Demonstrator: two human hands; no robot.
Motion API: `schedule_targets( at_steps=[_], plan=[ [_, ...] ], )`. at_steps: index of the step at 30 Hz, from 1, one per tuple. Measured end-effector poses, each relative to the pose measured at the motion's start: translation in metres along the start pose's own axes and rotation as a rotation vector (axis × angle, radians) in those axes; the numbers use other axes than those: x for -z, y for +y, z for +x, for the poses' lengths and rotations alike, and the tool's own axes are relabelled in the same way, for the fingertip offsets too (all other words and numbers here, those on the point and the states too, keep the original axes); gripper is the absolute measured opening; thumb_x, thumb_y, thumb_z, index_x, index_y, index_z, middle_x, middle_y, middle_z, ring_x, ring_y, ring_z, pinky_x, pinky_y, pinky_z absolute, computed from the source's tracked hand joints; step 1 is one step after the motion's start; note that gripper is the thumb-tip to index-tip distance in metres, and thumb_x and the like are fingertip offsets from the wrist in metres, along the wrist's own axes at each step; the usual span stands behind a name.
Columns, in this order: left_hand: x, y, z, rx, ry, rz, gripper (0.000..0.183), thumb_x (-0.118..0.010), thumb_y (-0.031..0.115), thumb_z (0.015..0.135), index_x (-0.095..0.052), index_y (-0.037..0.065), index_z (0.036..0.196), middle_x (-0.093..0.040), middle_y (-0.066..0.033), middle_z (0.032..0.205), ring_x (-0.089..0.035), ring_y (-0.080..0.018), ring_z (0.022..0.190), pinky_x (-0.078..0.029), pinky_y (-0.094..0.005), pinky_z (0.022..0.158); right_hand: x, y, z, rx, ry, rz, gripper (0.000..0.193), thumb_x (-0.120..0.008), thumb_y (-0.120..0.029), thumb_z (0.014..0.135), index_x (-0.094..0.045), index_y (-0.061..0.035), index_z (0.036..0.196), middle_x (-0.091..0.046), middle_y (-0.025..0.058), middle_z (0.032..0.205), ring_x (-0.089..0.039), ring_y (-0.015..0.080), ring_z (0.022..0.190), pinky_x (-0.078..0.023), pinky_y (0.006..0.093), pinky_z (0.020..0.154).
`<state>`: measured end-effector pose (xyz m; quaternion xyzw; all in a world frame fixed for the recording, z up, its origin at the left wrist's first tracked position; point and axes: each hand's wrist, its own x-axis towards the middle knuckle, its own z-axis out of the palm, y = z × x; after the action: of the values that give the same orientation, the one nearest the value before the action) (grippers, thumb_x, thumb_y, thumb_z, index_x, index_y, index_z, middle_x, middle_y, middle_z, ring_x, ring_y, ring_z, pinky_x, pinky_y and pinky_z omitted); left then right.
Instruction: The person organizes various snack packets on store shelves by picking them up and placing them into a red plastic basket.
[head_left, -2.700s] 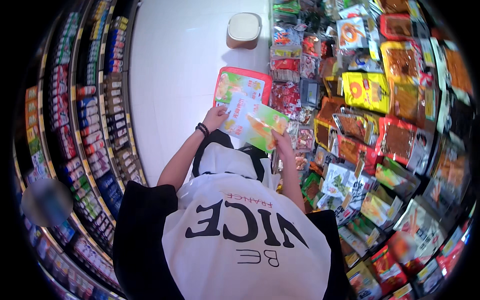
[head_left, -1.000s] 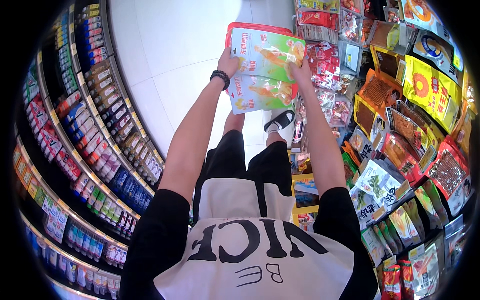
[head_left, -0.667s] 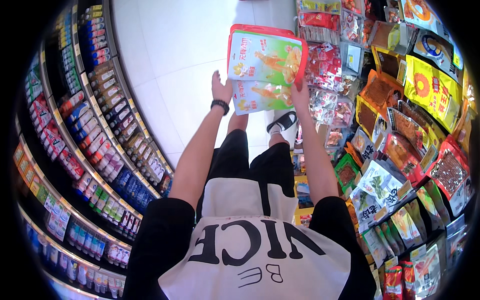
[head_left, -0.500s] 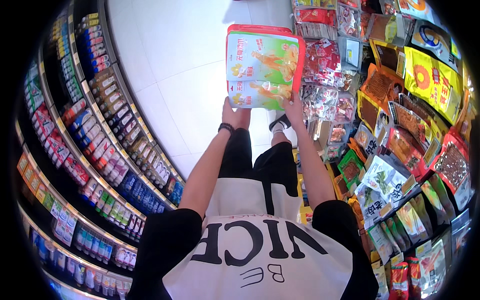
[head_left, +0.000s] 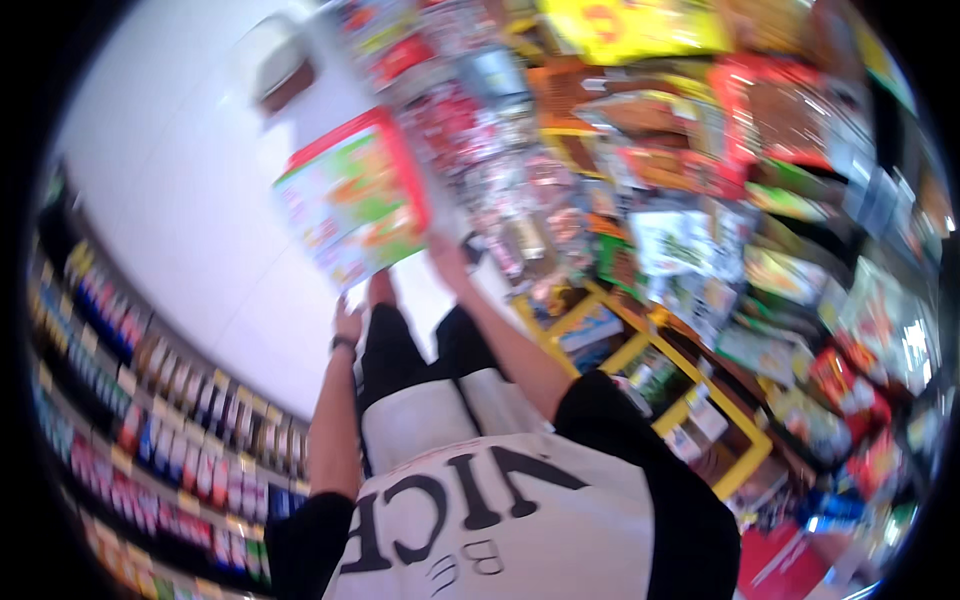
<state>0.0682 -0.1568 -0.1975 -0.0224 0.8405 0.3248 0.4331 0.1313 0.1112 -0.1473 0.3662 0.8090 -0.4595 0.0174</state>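
Over the aisle floor I hold out a flat food packet point(head_left: 350, 195) with a red edge and a green and white front, tilted and blurred by motion. More red shows behind its top edge, as of a second packet. My right hand point(head_left: 447, 262) is closed on the packet's lower right corner. My left hand point(head_left: 347, 322), with a dark band at the wrist, is just below the lower left corner. Its fingers are smeared, and whether they touch the packet cannot be made out.
On the right, a display of bagged snacks point(head_left: 690, 230) slopes alongside me, with a yellow-framed rack point(head_left: 650, 350) below. Shelves of bottles point(head_left: 190, 420) curve along the left. A blurred white and brown shape point(head_left: 275, 65) is up the pale tiled aisle point(head_left: 170, 190).
The view has swung, so packet and hands now appear further left and tilted. My left hand no longer overlaps the packet's lower edge. The yellow rack and the white-brown shape have come into view.
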Motion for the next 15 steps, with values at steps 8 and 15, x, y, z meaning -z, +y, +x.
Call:
schedule_targets(
  at_steps=[8, 15],
  plan=[
    [0.032, 0.093, -0.052, -0.276, -0.458, 0.358, 0.041, -0.054, 0.013, 0.080, -0.048, 0.003, 0.119, -0.057, -0.0188, 0.111, -0.056, -0.0319, 0.102, -0.043, -0.0375, 0.089, 0.124, -0.053, -0.082, -0.220, 0.102, 0.458, 0.021, -0.053, -0.008, 0.085, -0.054, -0.0011, 0.104, -0.059, 0.0061, 0.090, -0.057, 0.0128, 0.080, -0.048, 0.0246, 0.069],
    [-0.010, 0.224, -0.084, -0.658, -0.569, 0.329, 0.034, -0.052, 0.010, 0.080, -0.052, 0.004, 0.113, -0.062, -0.0164, 0.099, -0.060, -0.0290, 0.094, -0.047, -0.0348, 0.082, 0.316, -0.085, -0.097, 0.035, 0.655, 0.841, 0.016, -0.049, -0.017, 0.092, -0.058, -0.0043, 0.096, -0.061, 0.0040, 0.084, -0.058, 0.0112, 0.079, -0.047, 0.0256, 0.073]
  ],
)
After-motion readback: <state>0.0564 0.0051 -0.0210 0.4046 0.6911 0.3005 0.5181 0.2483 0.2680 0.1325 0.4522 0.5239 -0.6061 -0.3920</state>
